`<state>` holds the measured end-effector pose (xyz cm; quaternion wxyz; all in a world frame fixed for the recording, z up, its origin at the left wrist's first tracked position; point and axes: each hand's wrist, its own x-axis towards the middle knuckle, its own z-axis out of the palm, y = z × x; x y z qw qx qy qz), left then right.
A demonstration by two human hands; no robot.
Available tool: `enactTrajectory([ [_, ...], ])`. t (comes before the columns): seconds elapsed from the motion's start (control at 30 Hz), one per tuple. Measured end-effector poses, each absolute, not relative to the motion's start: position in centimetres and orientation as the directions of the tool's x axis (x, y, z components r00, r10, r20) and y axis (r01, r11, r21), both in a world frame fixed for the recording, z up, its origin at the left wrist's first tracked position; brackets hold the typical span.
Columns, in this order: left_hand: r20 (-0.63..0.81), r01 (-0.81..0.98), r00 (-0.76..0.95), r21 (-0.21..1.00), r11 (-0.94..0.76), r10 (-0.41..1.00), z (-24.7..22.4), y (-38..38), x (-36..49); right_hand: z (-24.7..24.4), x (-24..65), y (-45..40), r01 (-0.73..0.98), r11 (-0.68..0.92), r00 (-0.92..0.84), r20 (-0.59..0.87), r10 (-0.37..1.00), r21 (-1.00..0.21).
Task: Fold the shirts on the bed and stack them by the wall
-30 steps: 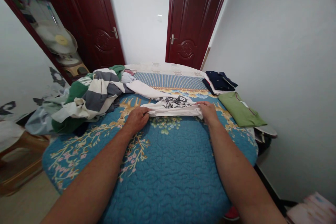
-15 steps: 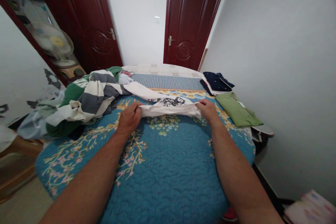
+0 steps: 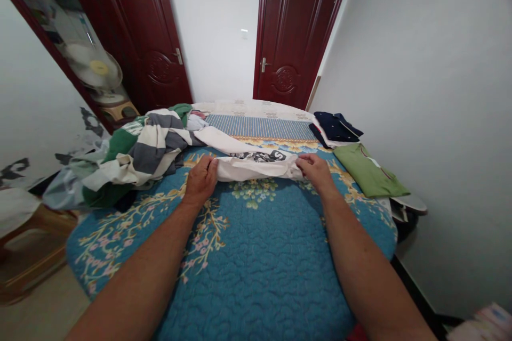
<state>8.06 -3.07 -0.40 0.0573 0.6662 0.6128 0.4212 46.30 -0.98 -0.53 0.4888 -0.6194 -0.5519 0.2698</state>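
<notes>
A white shirt (image 3: 252, 168) with dark printed lettering lies gathered into a narrow strip across the bed. One long part of it stretches back and left toward the clothes pile. At the strip's left end, my left hand (image 3: 201, 178) is closed with the thumb over the fabric. My right hand (image 3: 315, 170) pinches the right end between thumb and bent fingers. Under both arms spreads a teal quilted bedcover (image 3: 256, 266) with flower patterns.
A loose clothes pile (image 3: 148, 144) in green, grey and cream lies at the left. To the right are a folded green shirt (image 3: 370, 170) and a stack of folded dark clothes (image 3: 336, 127). A wooden stool (image 3: 40, 240) stands beyond the bed's left edge.
The view has shifted slightly, so the scene sits a little lower and further right. My right hand's fingers have moved slightly inward along the shirt's right end; the left keeps its hold.
</notes>
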Motion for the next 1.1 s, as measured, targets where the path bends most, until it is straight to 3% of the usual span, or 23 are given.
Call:
enactTrajectory([
  [0.1,0.470,0.750,-0.116,0.619,-0.233,0.875,-0.5,-3.0,8.0,-1.0,45.5,-1.3,0.456,0.183,0.016,0.214,0.977,-0.871],
  [0.2,0.454,0.738,-0.128,0.638,-0.221,0.882,-0.5,-2.8,7.9,-1.6,45.2,-1.5,0.587,0.321,-0.144,0.295,0.945,-0.743],
  [0.3,0.430,0.743,-0.143,0.642,-0.190,0.892,-0.4,-2.8,7.9,-2.2,45.2,-1.4,0.746,0.325,-0.128,0.355,0.926,-0.581],
  [0.37,0.422,0.754,-0.143,0.633,-0.178,0.895,-0.5,-2.7,7.9,-2.5,45.5,-1.2,0.796,0.267,-0.058,0.370,0.927,-0.543],
  [0.5,0.448,0.790,-0.161,0.592,-0.157,0.879,-0.9,-2.2,7.0,-2.1,46.6,-0.5,0.713,0.162,0.208,0.426,0.881,-0.683],
  [0.6,0.513,0.816,-0.220,0.563,-0.131,0.829,-0.6,-1.8,5.9,-1.3,46.9,-0.1,0.447,0.193,0.409,0.391,0.824,-0.873],
  [0.7,0.658,0.841,-0.178,0.488,-0.234,0.732,0.2,-2.5,6.2,-0.5,45.9,-0.4,0.269,0.233,0.417,0.331,0.846,-0.934],
  [0.8,0.731,0.781,0.035,0.405,-0.475,0.681,0.7,-4.6,8.8,0.1,43.2,-1.9,0.369,0.267,0.282,0.381,0.880,-0.890],
  [0.9,0.706,0.619,0.247,0.412,-0.668,0.664,0.3,-6.9,12.6,0.6,39.2,-4.4,0.468,0.438,-0.020,0.486,0.874,-0.768],
  [1.0,0.643,0.479,0.393,0.468,-0.743,0.658,-0.6,-8.0,15.0,0.7,35.5,-6.8,0.434,0.657,-0.325,0.573,0.753,-0.617],
  [1.1,0.590,0.439,0.402,0.548,-0.713,0.701,-0.9,-7.8,15.2,0.5,33.9,-7.9,0.382,0.740,-0.386,0.632,0.672,-0.554],
])
